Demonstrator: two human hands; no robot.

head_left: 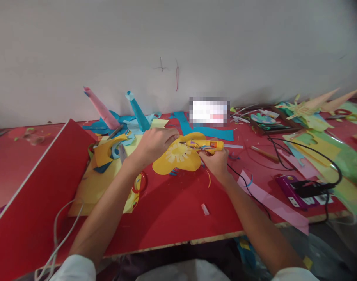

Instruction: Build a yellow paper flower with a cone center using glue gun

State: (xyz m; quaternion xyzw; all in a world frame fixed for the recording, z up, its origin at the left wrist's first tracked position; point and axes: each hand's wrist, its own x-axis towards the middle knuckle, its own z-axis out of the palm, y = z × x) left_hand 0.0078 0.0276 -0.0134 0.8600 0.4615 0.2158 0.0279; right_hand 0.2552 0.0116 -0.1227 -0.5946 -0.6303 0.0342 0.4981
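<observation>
The yellow paper flower [163, 164] is in front of the person, between the two hands and over the red tabletop [178, 222]; its petals are broad and rounded, and its middle carries a ring of pale fringed tabs [178, 155], which spread outward like short rays. The paper looks smooth and matte (one part of it is covered by the tool, so I cannot see the full outline). This tool is a yellow glue gun [209, 145] with a hard plastic body, and from its back end sticks out a straight, translucent glue stick [233, 146]. Behind the left forearm stand a pink paper tube [100, 109] and a blue paper tube [139, 115], both leaning. The right hand [216, 160] has its fingers closed around the glue gun, with the nozzle toward the flower's middle. The left hand [159, 141] arches at the flower's upper left side, fingers bent; whether they pinch the paper, I cannot tell.
</observation>
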